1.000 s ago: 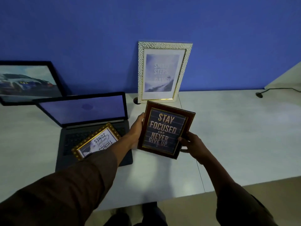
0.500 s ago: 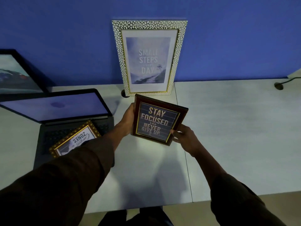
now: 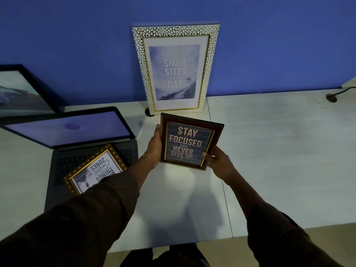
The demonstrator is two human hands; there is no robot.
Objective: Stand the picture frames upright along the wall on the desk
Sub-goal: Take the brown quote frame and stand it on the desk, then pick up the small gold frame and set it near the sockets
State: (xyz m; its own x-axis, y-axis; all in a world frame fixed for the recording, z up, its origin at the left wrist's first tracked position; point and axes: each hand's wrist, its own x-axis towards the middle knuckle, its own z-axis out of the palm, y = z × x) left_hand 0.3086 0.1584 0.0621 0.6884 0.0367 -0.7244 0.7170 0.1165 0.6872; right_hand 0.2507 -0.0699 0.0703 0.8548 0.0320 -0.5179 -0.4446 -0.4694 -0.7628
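I hold a dark red frame (image 3: pixel 189 141) reading "Stay focused and never give up" above the desk, tilted slightly. My left hand (image 3: pixel 154 147) grips its left edge and my right hand (image 3: pixel 218 161) grips its lower right corner. Behind it a white pebbled frame (image 3: pixel 176 68) with "Small steps every day" stands upright against the blue wall. A gold frame (image 3: pixel 96 168) lies flat and upside down on the laptop keyboard, partly hidden by my left sleeve. A black frame (image 3: pixel 25 91) with a car picture leans on the wall at far left.
An open laptop (image 3: pixel 67 130) sits left of centre on the white desk (image 3: pixel 279 151). A cable and grommet hole (image 3: pixel 331 98) lie at the back right. A seam runs front to back through the desk below my right arm.
The view moved closer to the wall and the white frame looms larger. The dark red frame has been carried forward toward the white frame, still held by both hands.
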